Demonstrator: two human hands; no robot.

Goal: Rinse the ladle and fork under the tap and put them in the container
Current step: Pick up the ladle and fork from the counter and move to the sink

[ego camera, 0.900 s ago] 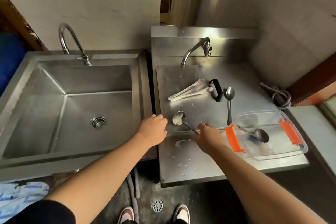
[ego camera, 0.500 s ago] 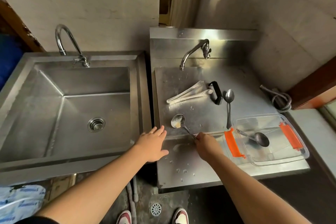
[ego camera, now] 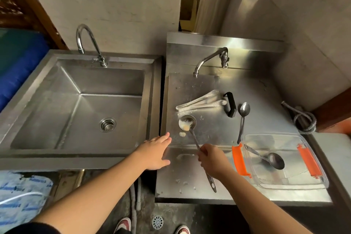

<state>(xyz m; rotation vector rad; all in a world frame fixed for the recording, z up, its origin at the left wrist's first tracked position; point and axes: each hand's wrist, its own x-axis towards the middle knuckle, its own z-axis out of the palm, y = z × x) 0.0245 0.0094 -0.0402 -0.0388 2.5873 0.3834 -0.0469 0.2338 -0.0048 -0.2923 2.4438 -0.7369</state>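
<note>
My right hand (ego camera: 212, 161) grips the handle of a steel ladle (ego camera: 187, 122) whose bowl holds pale food residue and is raised off the steel counter (ego camera: 209, 131). My left hand (ego camera: 154, 153) rests open on the counter's left front edge, holding nothing. A clear plastic container (ego camera: 296, 180) with orange clips sits at the right front, with a dark ladle (ego camera: 273, 159) lying inside it. Two pale perforated utensils (ego camera: 201, 100) lie side by side near the counter's middle; I cannot tell whether one is the fork. A bent tap (ego camera: 209, 59) stands at the back of the counter.
A deep steel sink (ego camera: 79, 108) with a curved tap (ego camera: 85, 42) lies to the left. A spoon (ego camera: 244, 112) and a black loop-shaped object (ego camera: 230, 105) lie on the counter. A coiled metal hose (ego camera: 303, 119) sits at the far right. Food bits dot the counter.
My right hand has tightened on the ladle's handle and tipped its bowl upward. My left hand opened from a loose fist and laid its fingers flat on the counter edge.
</note>
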